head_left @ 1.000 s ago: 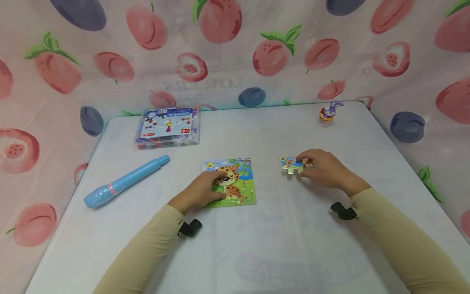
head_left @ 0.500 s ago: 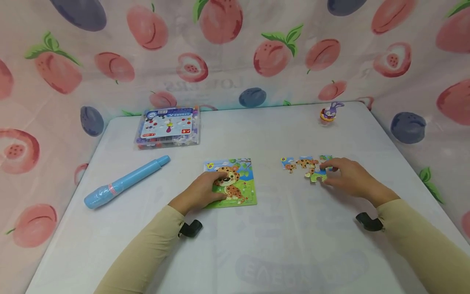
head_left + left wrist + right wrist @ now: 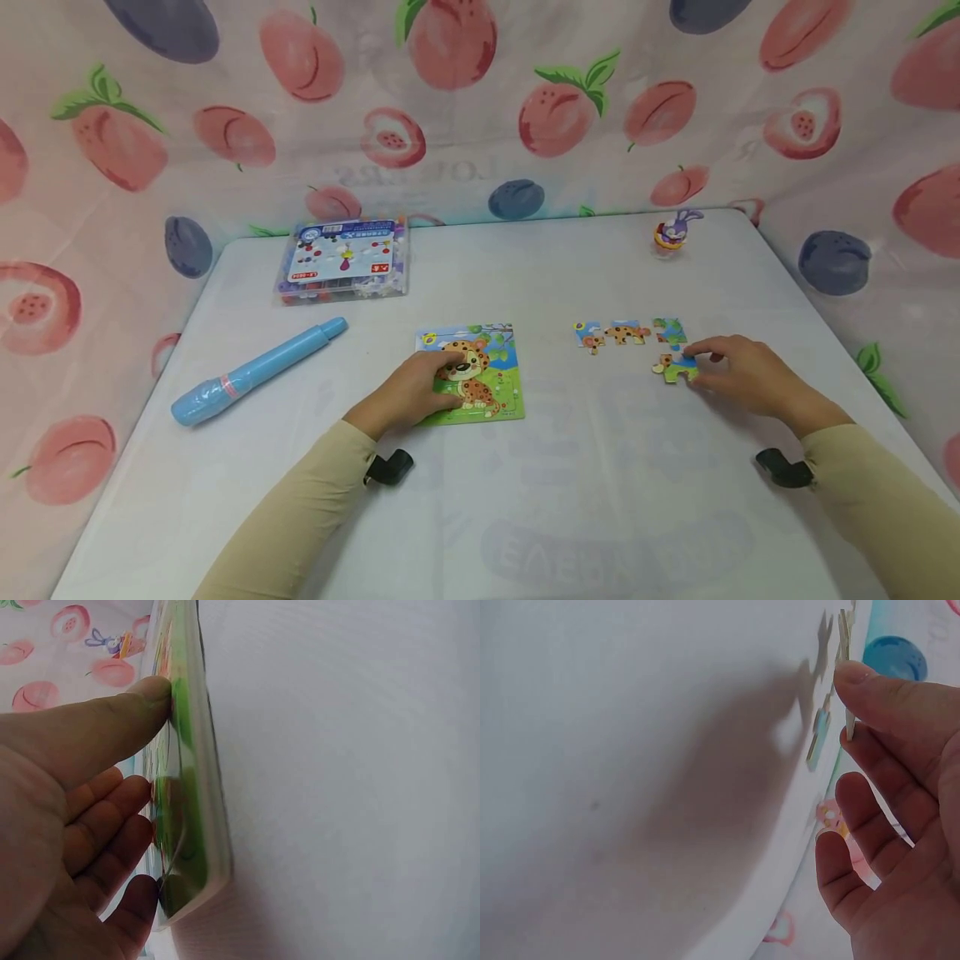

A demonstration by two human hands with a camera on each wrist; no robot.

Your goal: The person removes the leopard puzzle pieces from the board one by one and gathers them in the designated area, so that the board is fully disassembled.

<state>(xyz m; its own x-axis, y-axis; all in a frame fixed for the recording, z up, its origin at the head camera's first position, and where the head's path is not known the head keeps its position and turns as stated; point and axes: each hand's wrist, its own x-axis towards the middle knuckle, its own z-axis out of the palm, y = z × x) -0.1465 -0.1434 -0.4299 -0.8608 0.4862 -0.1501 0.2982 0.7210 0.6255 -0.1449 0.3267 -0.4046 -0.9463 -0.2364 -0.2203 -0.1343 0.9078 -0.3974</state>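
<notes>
A square jigsaw puzzle (image 3: 497, 392) with a spotted leopard cub lies flat near the table's middle. My left hand (image 3: 408, 385) rests on its left part, and the thumb and fingertips touch its face, as the left wrist view also shows. To the right, my right hand (image 3: 753, 379) pinches a puzzle piece (image 3: 675, 368) between thumb and index finger. In the right wrist view that piece (image 3: 844, 634) is edge-on, above the table, with the other fingers loosely bent. Behind it lie three loose pieces in a row: left (image 3: 587, 333), middle (image 3: 627, 333) and right (image 3: 669, 331).
A clear box (image 3: 342, 260) of coloured parts stands at the back left. Nearer on the left lies a light blue microphone-shaped tube (image 3: 258, 371). A small purple rabbit figure (image 3: 672, 233) stands at the back right. Fruit-printed cloth (image 3: 465, 167) hangs behind the white table.
My right hand has moved right and nearer, spreading the pieces into a row and now carrying one piece in front of them. The left hand has stayed on the jigsaw puzzle.
</notes>
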